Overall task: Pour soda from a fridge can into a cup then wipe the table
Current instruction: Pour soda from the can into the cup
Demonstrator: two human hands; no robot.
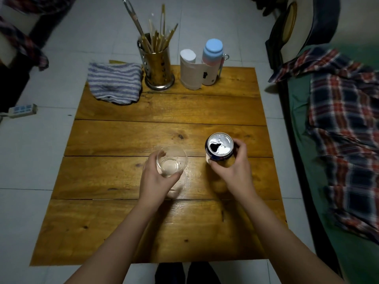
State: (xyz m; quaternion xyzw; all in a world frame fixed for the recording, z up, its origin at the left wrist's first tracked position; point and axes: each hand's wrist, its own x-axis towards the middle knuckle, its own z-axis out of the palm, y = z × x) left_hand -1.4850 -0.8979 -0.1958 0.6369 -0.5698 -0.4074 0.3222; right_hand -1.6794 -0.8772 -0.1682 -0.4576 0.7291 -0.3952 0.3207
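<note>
My left hand (158, 179) wraps the clear cup (171, 160); my right hand (233, 169) grips the opened can (219, 147) just beside it. Both sit over the plank table (143, 222), on pale floor tiles (30, 160). A striped cloth (115, 83) lies at the far left corner, well apart.

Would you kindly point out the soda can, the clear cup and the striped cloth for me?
soda can (220, 144): head view, on its silver top.
clear cup (173, 160): head view, on its inner wall.
striped cloth (114, 82): head view, on the middle of its folded top.
</note>
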